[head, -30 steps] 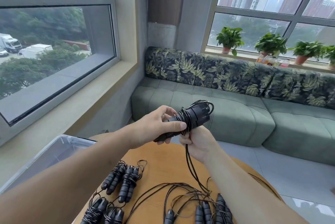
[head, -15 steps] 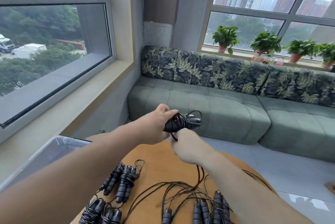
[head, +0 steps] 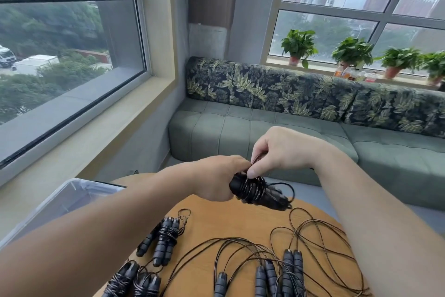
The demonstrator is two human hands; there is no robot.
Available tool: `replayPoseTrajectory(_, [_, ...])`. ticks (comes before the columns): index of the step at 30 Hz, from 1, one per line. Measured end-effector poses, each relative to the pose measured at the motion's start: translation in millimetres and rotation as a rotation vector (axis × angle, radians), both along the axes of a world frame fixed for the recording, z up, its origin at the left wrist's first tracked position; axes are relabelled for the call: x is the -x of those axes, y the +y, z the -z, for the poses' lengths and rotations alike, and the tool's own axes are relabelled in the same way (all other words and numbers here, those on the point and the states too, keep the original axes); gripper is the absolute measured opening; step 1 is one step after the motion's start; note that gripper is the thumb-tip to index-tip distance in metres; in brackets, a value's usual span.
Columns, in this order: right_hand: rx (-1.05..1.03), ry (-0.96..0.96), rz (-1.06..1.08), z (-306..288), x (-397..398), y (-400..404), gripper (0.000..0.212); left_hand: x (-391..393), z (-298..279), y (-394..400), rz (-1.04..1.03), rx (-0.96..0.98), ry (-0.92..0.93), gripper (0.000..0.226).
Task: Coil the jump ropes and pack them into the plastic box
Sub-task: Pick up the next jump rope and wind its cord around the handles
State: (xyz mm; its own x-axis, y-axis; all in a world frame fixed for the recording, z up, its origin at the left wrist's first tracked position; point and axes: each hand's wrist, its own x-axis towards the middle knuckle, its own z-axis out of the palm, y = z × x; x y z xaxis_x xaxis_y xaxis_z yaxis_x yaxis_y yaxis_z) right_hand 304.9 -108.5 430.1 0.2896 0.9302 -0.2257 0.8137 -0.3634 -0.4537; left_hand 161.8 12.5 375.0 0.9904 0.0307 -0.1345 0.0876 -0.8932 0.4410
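Note:
My left hand (head: 216, 180) grips the black handles of a jump rope (head: 261, 193), held above the round wooden table (head: 231, 222). Thin black cord is wound around those handles. My right hand (head: 279, 152) is just above them, pinching the cord against the wraps with thumb and fingers. Several coiled ropes (head: 166, 239) lie on the table's left part. Loose ropes (head: 272, 270) with tangled cords spread over the near right part. The clear plastic box (head: 60, 202) stands at the left, beside the table.
A green sofa (head: 265, 128) with leaf-patterned back cushions runs behind the table. Potted plants (head: 298, 46) stand on the far window sill. A large window and a wide ledge (head: 101, 133) line the left side.
The held rope bundle has come lower, toward the table. My right hand has risen from under the handles to above them, and the hanging cord is now wound up.

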Motion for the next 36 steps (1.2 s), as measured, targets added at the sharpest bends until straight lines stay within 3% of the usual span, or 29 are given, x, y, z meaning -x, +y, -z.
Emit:
replayPoseTrajectory(5, [-0.237,0.687,0.203,37,-27,-7,0.015,4,-7,5,-0.100,0.407,-0.001,0.071])
replayPoseTrajectory(7, [-0.240,0.815,0.227,51,-30,-5,0.023,3,-6,5,-0.095,0.544,-0.008,0.080])
replayPoseTrajectory(10, [-0.333,1.097,0.287,72,-23,1,0.011,-1,3,8,-0.144,0.679,-0.085,0.087])
replayPoseTrajectory(12, [-0.410,1.159,0.353,85,-17,2,0.033,-3,9,10,-0.219,0.757,-0.128,0.084])
replayPoseTrajectory(14, [-0.442,1.097,0.357,93,-7,3,0.033,-3,11,9,-0.262,0.817,-0.177,0.069])
replayPoseTrajectory(17, [-0.416,1.049,0.387,101,11,6,0.026,-1,9,10,-0.285,0.886,-0.255,0.030])
replayPoseTrajectory(19, [-0.386,1.008,0.430,105,21,2,0.037,1,8,18,-0.341,0.912,-0.268,0.013])
replayPoseTrajectory(21, [-0.360,0.873,0.430,100,28,-3,0.043,3,10,28,-0.408,0.885,-0.243,0.027])
replayPoseTrajectory(23, [-0.297,0.575,0.363,95,31,-4,0.037,2,13,32,-0.460,0.774,-0.210,0.046])
replayPoseTrajectory(25, [-0.196,0.217,0.267,90,30,-3,0.030,-2,15,28,-0.458,0.666,-0.182,0.041])
replayPoseTrajectory(27, [-0.088,-0.022,0.197,83,29,-5,0.024,-5,14,22,-0.427,0.469,-0.156,0.042])
replayPoseTrajectory(31, [0.024,-0.257,0.112,61,31,-16,0.024,-2,13,20,-0.393,0.073,-0.040,0.061])
replayPoseTrajectory(36, [0.059,-0.388,0.004,52,35,-17,0.031,-3,8,11,-0.300,-0.183,0.037,0.059])
